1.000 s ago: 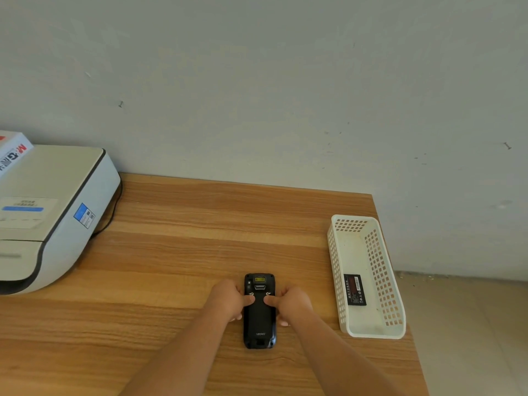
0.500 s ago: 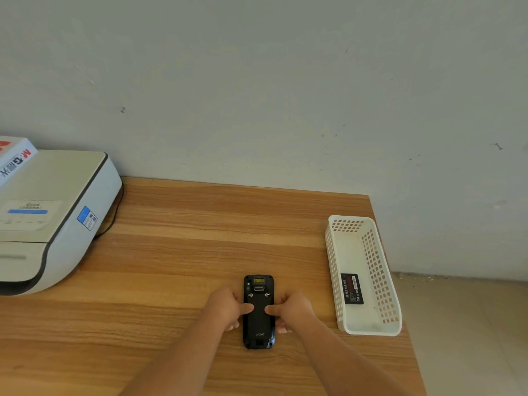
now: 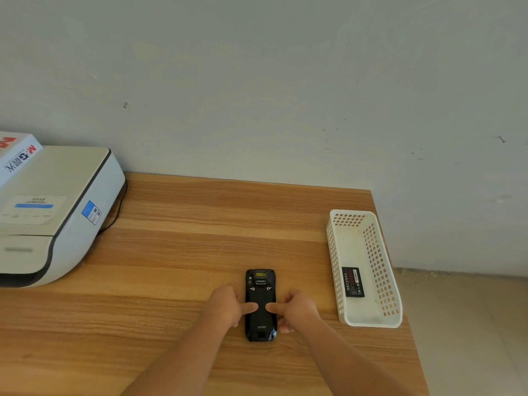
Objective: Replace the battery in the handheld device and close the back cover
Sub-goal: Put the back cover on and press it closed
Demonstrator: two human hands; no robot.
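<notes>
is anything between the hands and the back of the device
Nothing visible. The left hand and right hand grip the sides of the handheld device, thumbs pressing directly on its back cover.

A white printer point(image 3: 54, 212) sits at the wooden table's point(image 3: 200, 224) left edge, a printed box point(image 3: 15, 155) on top, against a grey wall point(image 3: 257, 81).
</notes>
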